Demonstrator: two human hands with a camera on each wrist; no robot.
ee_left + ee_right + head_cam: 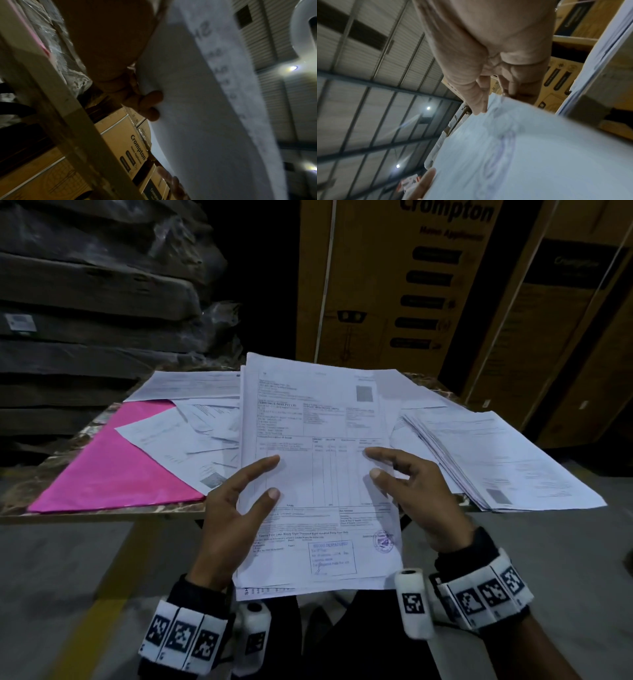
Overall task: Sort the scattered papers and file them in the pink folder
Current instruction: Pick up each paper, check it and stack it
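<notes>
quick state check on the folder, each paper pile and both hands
flat pink folder: closed on the table, papers overlapping its right part
held white printed sheaf: lifted, gripped by both hands
loose white sheets: scattered, unsorted
fanned white paper stack: lying at table's right
left hand: holds sheaf's left edge
right hand: holds sheaf's right edge

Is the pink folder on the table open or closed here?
Cannot tell. The flat pink folder lies on the brown table, loose white sheets covering its right part; no inner pocket, spine or second flap shows.

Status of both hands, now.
Left hand: holds the stack of white printed papers, thumb on top, fingers beneath.
Right hand: holds the same stack's right edge.
</notes>
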